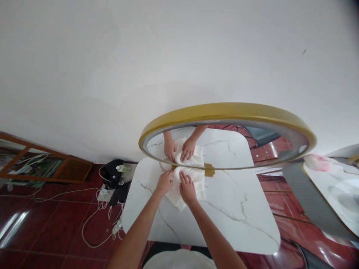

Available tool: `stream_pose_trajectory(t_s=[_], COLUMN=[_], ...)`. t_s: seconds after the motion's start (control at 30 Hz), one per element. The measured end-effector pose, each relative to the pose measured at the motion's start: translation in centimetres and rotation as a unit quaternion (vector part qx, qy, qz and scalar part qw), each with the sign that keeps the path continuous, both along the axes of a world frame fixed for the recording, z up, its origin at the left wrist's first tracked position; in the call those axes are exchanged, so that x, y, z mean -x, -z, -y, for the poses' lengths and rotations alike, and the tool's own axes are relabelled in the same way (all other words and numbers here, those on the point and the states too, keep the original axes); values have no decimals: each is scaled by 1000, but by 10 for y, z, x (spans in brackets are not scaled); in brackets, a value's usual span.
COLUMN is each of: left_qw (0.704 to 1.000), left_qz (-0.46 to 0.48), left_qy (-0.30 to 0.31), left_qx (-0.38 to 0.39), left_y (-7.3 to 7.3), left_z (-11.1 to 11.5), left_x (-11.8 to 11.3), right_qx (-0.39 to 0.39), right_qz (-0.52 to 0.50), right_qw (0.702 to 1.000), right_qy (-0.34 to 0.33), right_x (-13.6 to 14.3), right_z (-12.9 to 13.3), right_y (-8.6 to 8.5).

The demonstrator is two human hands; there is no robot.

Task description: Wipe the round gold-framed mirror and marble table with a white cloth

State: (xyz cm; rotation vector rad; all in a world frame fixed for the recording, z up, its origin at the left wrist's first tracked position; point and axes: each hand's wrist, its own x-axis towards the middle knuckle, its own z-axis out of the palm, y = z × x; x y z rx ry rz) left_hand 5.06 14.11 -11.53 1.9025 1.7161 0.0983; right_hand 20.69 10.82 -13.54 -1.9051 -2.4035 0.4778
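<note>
A white cloth (179, 200) lies rumpled on the white marbled table (238, 213), right in front of a round mirror (224, 149) with a gold frame. My left hand (165, 182) is at the cloth's far left edge, close to the mirror's lower rim, its fingers closed on the fabric. Pressed on the cloth to the right is my right hand (188, 189), fingers spread and lying on it. A gold stand foot (209, 171) shows beside the cloth under the mirror. Both hands and the cloth are reflected in the glass.
A white wall (84, 74) rises behind the table. On the left, a black bag (111, 173), a bottle (123, 169) and tangled white cables (91, 244) lie near a wooden cabinet (73, 170). To the right stands another table (333, 190) with a pink item (316, 163).
</note>
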Motion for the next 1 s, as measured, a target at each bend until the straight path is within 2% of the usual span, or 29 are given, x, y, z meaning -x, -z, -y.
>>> stream_pose_trajectory(t_s=[0.2,0.3,0.53,0.73,0.87,1.0], left_qw=[999,999,998,999,999,1000], left_qz=[23,32,45,19,1,-6], left_qy=[-23,-25,-8,-2,4,10], left_qx=[27,35,39,47,39,28], left_y=[1,3,3,-1,-5,1], left_z=[-8,-8,-6,-7,-5,-5], left_x=[15,19,23,19,18,17], right_qx=[10,11,19,33,24,4], right_qz=[13,20,44,53,40,28], right_qw=[1000,1000,998,997,997,996], right_qy=[-8,-2,29,42,57,84], right_x=[35,35,18,31,30,20], right_z=[-28,-30,-14,-26,-13,15], right_y=[3,2,-1,-5,-9,5])
